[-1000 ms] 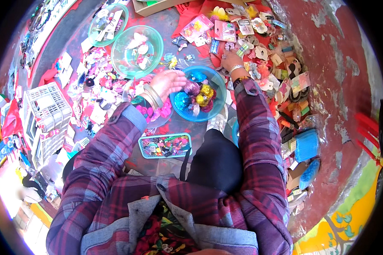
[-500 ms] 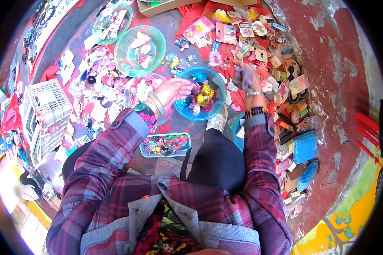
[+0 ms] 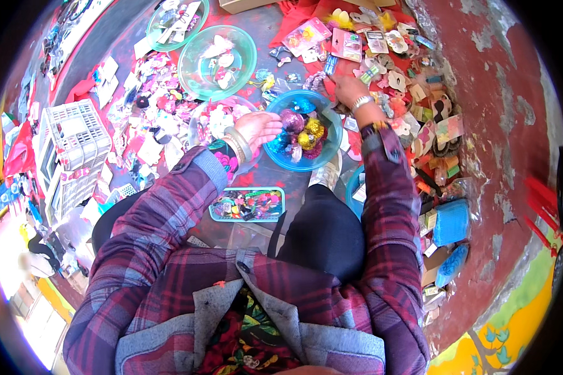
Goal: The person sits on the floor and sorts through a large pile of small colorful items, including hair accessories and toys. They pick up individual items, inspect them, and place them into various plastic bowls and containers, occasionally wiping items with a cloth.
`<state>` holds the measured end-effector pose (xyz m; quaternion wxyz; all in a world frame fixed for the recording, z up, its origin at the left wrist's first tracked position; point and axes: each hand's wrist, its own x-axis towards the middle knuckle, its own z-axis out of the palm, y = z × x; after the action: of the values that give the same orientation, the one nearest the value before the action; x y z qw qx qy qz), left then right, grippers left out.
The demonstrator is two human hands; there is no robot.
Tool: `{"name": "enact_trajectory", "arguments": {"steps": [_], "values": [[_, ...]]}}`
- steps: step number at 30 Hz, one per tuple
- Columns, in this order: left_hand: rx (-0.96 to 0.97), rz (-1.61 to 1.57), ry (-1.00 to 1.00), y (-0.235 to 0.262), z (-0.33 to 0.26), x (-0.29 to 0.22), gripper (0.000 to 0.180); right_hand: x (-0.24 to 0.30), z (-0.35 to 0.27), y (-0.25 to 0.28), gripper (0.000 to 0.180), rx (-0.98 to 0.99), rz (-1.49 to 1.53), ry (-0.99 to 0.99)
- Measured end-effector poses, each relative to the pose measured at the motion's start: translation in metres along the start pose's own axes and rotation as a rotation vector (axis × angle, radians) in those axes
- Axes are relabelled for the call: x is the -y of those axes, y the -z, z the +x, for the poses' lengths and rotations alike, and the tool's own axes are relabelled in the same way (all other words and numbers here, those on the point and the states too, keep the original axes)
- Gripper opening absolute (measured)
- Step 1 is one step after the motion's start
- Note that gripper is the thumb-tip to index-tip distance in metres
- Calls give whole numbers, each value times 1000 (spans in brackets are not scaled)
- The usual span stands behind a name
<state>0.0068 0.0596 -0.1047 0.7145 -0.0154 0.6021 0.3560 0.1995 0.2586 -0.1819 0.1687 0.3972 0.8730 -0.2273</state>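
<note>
My left hand (image 3: pixel 259 129) is open, fingers stretched together, at the left rim of a blue plastic bowl (image 3: pixel 277 161). Shiny baubles lie in the bowl: a purple glitter ball (image 3: pixel 292 120), yellow glitter balls (image 3: pixel 311 133) and blue tinsel pieces (image 3: pixel 303 105). Beyond the bowl's upper right rim is my right hand (image 3: pixel 351 92), its fingers curled downward; what they hold, if anything, is hidden. A grey-lilac braided hair piece (image 3: pixel 315 81) lies just left of its fingertips, beside a small blue card (image 3: pixel 331 64).
Two green see-through bowls (image 3: pixel 251 62) (image 3: pixel 180 45) stand farther left. Heaps of hair accessories (image 3: pixel 153 94) lie left, with carded hair clips (image 3: pixel 376 42) at right. A small tray (image 3: pixel 281 215) of trinkets sits near my knee; a white plastic basket (image 3: pixel 75 134) stands at far left.
My right hand has moved up and left, and the grey-lilac bundle seen in it earlier no longer shows there. My left hand stays open by the blue bowl. The view has shifted slightly.
</note>
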Motion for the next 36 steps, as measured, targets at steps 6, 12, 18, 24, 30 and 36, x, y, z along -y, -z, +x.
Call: {"name": "enact_trajectory", "arguments": {"steps": [6,12,18,24,30,36], "values": [[52,9,7,3,-2,-2,26,29,66,-2,38,188,-98,-130],[54,12,25,6,-3,-2,27,-6,77,-49,30,54,-76,-233],[80,162,-288,25,7,-11,30,-2,-4,42,16,-84,443,177],[110,1055,-1066,-14,-9,-54,56,43,-80,97,11,168,716,336],[659,95,-274,-40,-27,-39,50,65,-95,86,9,-13,1175,361],[668,-349,-142,-41,-30,-21,34,40,-111,78,24,-169,1925,209]]}}
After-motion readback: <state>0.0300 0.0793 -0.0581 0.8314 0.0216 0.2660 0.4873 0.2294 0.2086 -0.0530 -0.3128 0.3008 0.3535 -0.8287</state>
